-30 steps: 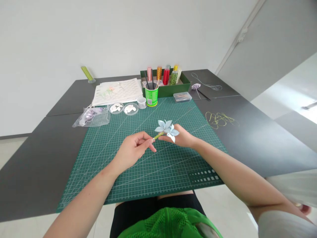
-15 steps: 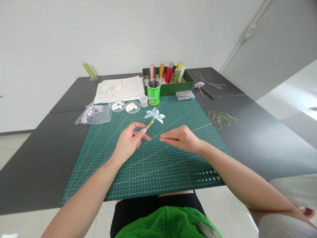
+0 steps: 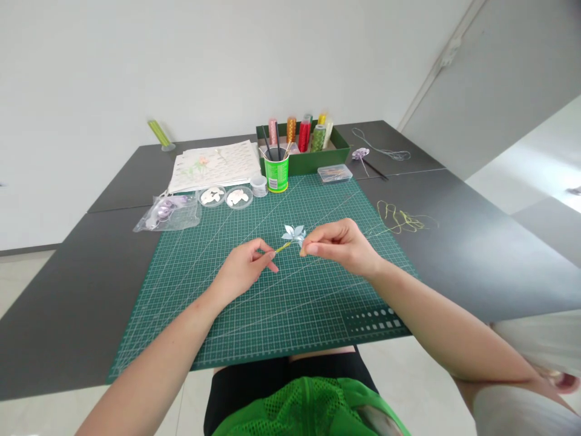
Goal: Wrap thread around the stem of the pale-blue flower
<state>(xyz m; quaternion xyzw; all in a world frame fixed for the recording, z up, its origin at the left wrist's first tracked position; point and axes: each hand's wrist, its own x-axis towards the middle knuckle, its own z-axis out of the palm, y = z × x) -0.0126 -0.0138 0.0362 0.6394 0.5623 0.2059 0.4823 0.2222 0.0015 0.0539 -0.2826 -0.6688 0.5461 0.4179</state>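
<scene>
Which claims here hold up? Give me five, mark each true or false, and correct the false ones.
1. The left hand holds the green stem. True.
2. The right hand lies flat on the mat. False: it is pinched closed at the blue flowers.
3. The thread spools stand in the green box. True.
4. Both round dishes are right of the green cup. False: they are left of it.
5. A purple flower lies right of the box. True.

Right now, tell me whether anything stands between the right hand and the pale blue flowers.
Nothing visible does. The right hand is right by the pale blue flowers and overlaps part of them in view; contact is unclear. The left hand holds the green stem opposite.
</scene>
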